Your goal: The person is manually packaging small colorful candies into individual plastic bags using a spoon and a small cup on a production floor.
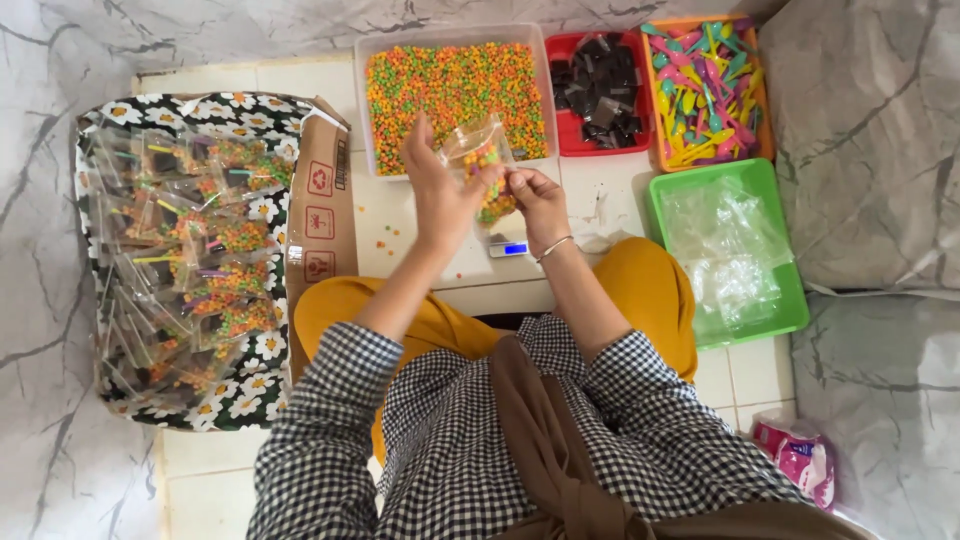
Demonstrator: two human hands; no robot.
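At the centre of the frame the left hand (440, 200) and the right hand (537, 203) held a small clear plastic bag (483, 165) between them, partly filled with orange, green and yellow pellets. The left grip was clamped on the bag's left side, thumb and fingers pinched on the plastic; the right grip was pinched together on the bag's lower right edge. The bag hung above a small digital scale (508, 247) standing on the tiled floor (610, 195), just in front of the person's knees.

Directly above the hands, at top centre, sat a clear tub (455, 85) full of the same coloured pellets. To its right stood a red tray (598, 92) of dark packets, then an orange tray (706, 90) of bright plastic spoons at the upper right. Below that, a green tray (728, 250) held empty clear bags. At the left of the frame, a box lined with daisy-print cloth (195, 260) was packed with filled bags. A pink packet (797, 455) lay at the lower right.
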